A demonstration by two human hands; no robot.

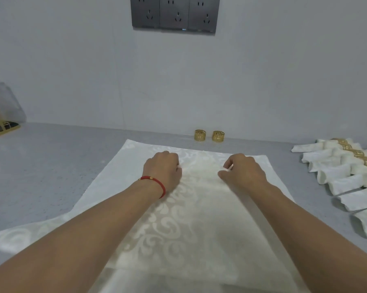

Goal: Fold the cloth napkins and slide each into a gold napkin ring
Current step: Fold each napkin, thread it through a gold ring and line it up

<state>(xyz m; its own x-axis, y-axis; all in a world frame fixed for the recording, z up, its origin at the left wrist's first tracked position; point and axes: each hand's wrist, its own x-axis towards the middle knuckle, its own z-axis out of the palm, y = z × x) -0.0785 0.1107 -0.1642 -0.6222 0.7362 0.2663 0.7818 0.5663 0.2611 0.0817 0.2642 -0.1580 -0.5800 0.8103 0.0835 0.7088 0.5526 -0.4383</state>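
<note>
napkin (pixel 178 218) white, damask scrolls | rings (pixel 200 135) gold | bracelet (pixel 157 182) red

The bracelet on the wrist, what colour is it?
Red, with a small gold bead: the bracelet sits on the left wrist, seen in the head view.

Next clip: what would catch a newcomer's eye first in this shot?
Two bare forearms reach over a white patterned napkin spread on the grey counter, the left hand and right hand pinching its folded layer. Two gold rings stand by the wall, and a row of ringed napkins lies far right.
</note>
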